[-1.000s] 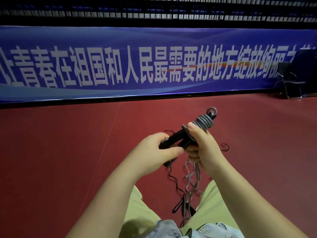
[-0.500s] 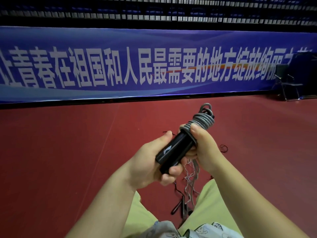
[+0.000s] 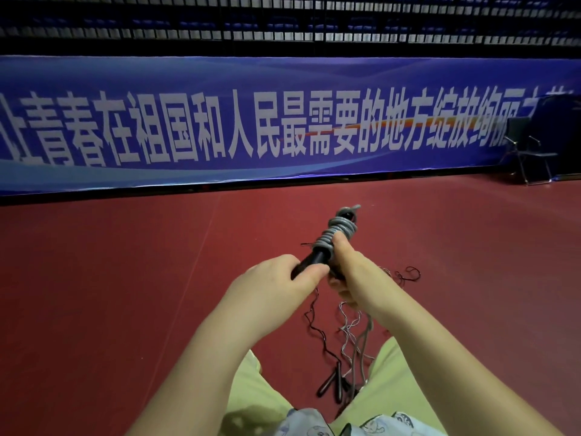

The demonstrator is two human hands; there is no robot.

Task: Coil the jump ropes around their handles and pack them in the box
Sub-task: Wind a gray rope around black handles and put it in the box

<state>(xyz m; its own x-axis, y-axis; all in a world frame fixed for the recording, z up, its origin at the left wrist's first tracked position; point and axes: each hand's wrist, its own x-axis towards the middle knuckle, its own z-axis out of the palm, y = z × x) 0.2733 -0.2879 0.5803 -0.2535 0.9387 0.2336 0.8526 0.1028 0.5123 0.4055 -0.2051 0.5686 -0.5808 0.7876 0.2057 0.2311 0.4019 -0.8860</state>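
Observation:
A pair of black jump rope handles (image 3: 314,261) is held up in front of me, pointing away and up to the right. Grey rope (image 3: 339,231) is coiled in several turns around their far end. My left hand (image 3: 276,287) grips the near end of the handles. My right hand (image 3: 355,272) holds the handles just below the coil, thumb pressed on the turns. The loose grey rope (image 3: 361,338) hangs down from my right hand to the floor. No box is in view.
More jump ropes lie tangled on the red floor between my legs, with black handles (image 3: 330,385) and thin cords (image 3: 314,325). A long blue banner (image 3: 283,127) runs along the back. A black folding chair (image 3: 528,149) stands at the far right.
The handles have tilted and moved a little away from me. My left hand has shifted its grip toward the near end, and the coil now looks slightly thicker at the top.

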